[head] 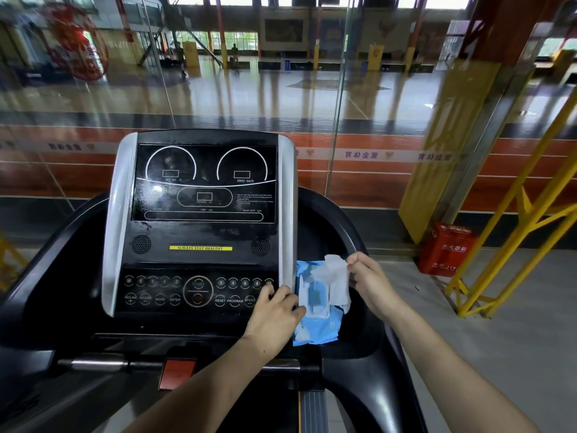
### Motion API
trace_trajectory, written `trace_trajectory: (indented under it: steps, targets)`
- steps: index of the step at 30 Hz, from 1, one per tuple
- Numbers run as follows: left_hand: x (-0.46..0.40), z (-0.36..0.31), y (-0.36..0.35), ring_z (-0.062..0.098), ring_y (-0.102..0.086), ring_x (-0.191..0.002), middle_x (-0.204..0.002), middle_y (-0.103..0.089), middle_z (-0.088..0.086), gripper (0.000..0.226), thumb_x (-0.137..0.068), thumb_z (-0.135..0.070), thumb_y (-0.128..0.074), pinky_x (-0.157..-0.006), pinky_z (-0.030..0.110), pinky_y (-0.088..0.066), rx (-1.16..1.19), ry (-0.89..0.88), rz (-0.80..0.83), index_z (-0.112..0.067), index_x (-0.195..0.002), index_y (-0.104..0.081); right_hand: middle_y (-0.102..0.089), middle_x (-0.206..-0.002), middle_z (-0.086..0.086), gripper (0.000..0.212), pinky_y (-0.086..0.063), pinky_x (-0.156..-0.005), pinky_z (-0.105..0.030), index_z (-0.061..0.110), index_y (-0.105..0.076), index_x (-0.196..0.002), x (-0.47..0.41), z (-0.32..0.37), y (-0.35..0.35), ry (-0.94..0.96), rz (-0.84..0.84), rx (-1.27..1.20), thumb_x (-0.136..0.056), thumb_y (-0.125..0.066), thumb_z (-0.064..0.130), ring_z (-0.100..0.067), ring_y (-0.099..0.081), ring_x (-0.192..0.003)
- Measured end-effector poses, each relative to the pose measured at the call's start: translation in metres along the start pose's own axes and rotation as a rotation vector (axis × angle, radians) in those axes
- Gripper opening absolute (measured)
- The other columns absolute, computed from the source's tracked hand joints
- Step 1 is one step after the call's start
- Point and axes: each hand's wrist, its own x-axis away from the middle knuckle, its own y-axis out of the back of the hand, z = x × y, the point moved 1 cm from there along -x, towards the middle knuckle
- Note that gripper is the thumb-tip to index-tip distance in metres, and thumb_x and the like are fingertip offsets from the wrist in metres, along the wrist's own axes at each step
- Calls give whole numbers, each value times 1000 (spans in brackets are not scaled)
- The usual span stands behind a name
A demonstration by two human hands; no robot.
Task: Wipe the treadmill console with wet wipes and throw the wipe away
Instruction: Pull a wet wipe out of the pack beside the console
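Head view: left hand point(274, 312) nearest, fingers curled on edge of wipe pack point(315, 329), steadying it just right of console point(203, 214). Right hand point(370, 281) pinches wet wipe point(334, 276) above open lid. Risk: second wipe trails out with it, or pack slides off if left grip loosens.

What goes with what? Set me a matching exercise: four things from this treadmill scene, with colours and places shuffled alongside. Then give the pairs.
Things:
1. wet wipe
2. wipe pack
3. slogan strip
4. box

Descriptions:
A. red, on the floor at right
B. yellow, on the console
C. white, pinched by the right hand
D. blue, held by the left hand

Pairs: 1-C, 2-D, 3-B, 4-A.
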Motion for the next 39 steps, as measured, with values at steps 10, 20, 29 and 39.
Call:
trace_trajectory:
  steps: [10,20,29,39]
  targets:
    - [5,-2,-4,22,-56,-102,-95,-69,-8,31,-65,-16,-83,-90,43,-32,28,28,-10,-25,-93,-73,-67,-87,-8,21,-42,-59,-30,33,-59,-94,14,-14,-3,136,36,614,-100,-50,14,-12,-52,-64]
    - [8,-4,-4,22,-58,-102,-95,-69,-8,29,-65,-17,-81,-90,43,-33,34,35,-16,-24,-92,-73,-62,-114,6,46,-43,-79,-35,28,-57,-117,11,-44,-31,218,214,1450,-90,-60,66,-24,-66,-99]
    - [9,-7,-7,23,-57,-104,-105,-69,-6,39,-66,-19,-81,-88,42,-33,48,15,-1,-24,-103,-73,-68,-110,-7,41,-51,-75,-38,14,-50,-124,-15,-39,-41,181,-29,1412,-102,-58,47,-33,-69,-95]
    - [2,-8,-4,29,-50,-124,-134,-62,4,52,-70,-28,-78,-99,46,-30,15,-64,111,-25,-121,-67,-69,-103,-13,29,-46,-68,-37,11,-52,-113,-20,-33,-37,91,-48,1266,-101,-64,34,-38,-68,-91]
